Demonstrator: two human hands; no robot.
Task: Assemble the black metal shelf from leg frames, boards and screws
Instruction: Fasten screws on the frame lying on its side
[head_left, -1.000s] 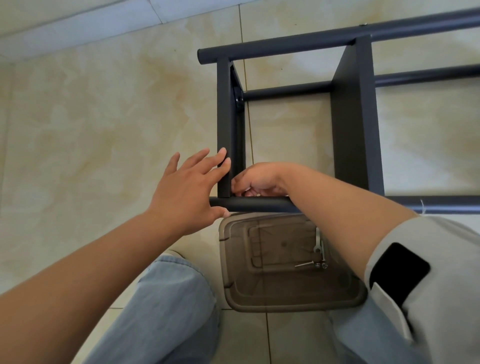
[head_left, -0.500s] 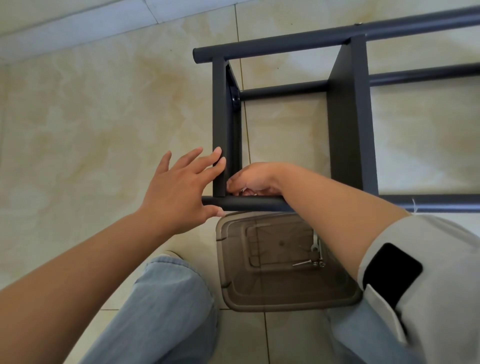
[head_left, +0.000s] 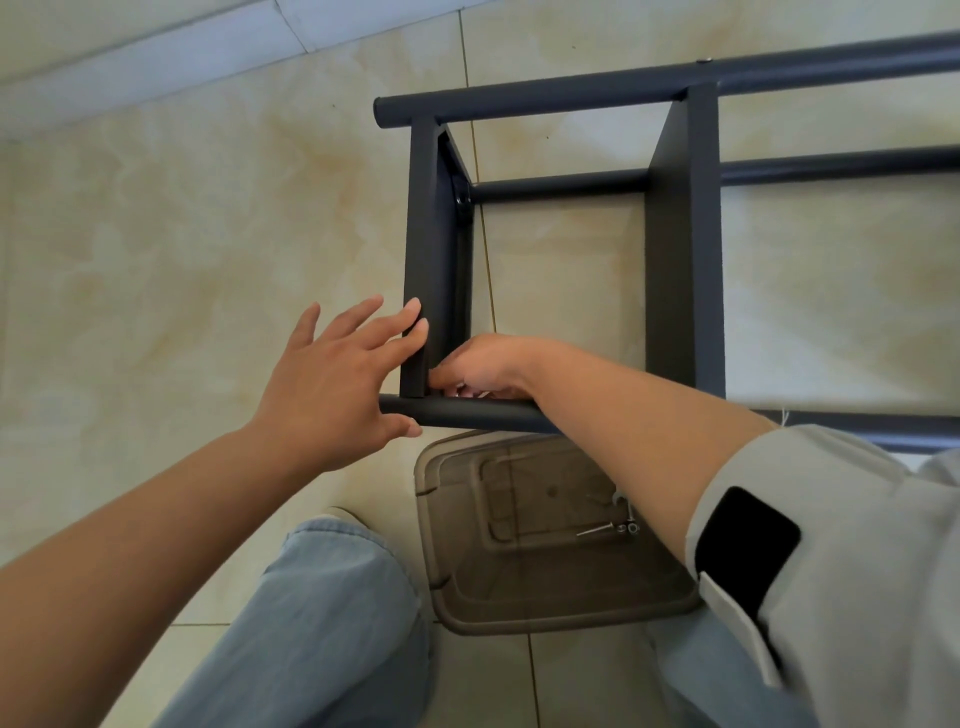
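The black metal shelf lies on its side on the tiled floor, with its near leg tube (head_left: 483, 414) running left to right in front of me. My left hand (head_left: 337, 379) is spread flat; its fingertips press the outer face of the end board (head_left: 431, 249) and its thumb touches the near tube. My right hand (head_left: 483, 364) reaches inside the corner where that board meets the tube, fingers curled down around something small that I cannot make out. A second board (head_left: 683, 249) stands further right.
A smoky transparent plastic box (head_left: 545, 603) sits on the floor between my knees, holding a few loose screws (head_left: 608, 529) and a small wrench. My jeans-clad legs flank it. A white baseboard (head_left: 156, 57) runs along the far left.
Almost nothing differs. My left hand has kept its place on the end board and my right hand stays curled in the corner; the view shifted slightly.
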